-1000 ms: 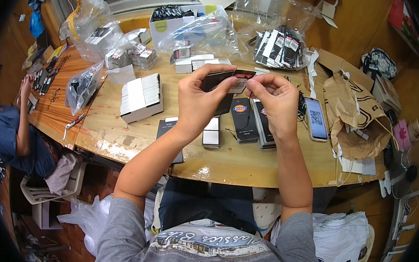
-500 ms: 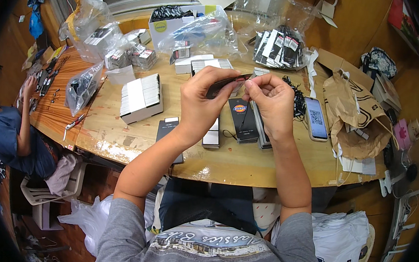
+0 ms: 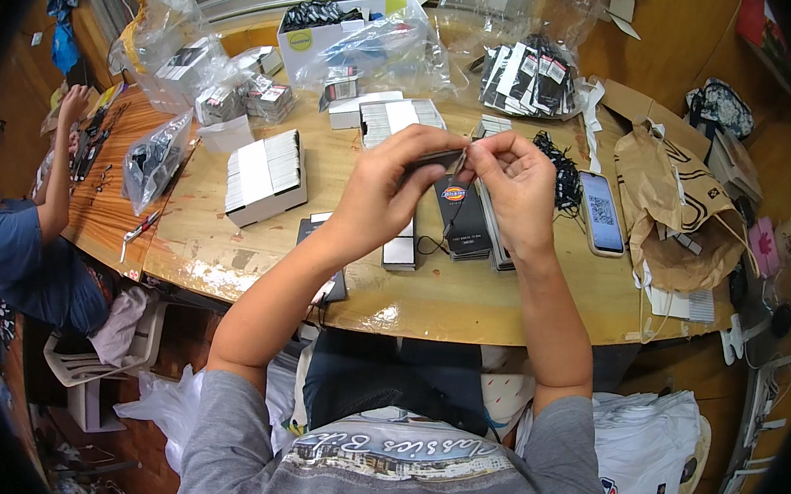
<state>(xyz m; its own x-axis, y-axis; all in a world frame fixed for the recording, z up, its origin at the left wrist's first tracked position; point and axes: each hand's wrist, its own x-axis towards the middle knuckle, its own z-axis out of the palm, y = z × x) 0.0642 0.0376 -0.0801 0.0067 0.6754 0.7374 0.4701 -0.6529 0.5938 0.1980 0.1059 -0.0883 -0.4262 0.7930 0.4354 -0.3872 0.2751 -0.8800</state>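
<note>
Above the table, my left hand (image 3: 386,186) is closed on a black hang tag (image 3: 432,158), mostly hidden by the fingers. My right hand (image 3: 518,196) pinches a thin black cord at the tag's upper edge, and the fingertips of both hands nearly meet there. Part of the cord (image 3: 451,222) dangles below. Under my hands lies a stack of black hang tags (image 3: 473,234), with a narrow stack of white-topped tags (image 3: 400,253) to its left. More black tags (image 3: 335,287), with cords, lie by my left forearm near the table's front edge.
A box of white cards (image 3: 266,181) stands left; another card box (image 3: 401,116) is behind my hands. Black cords (image 3: 563,181), a phone (image 3: 602,217) and a paper bag (image 3: 669,194) lie right. Bagged tags (image 3: 529,81) are at the back. A person (image 3: 42,247) sits left.
My fingertips have drawn closer together and the held tag has turned, showing less of its face. The person at the left has raised an arm.
</note>
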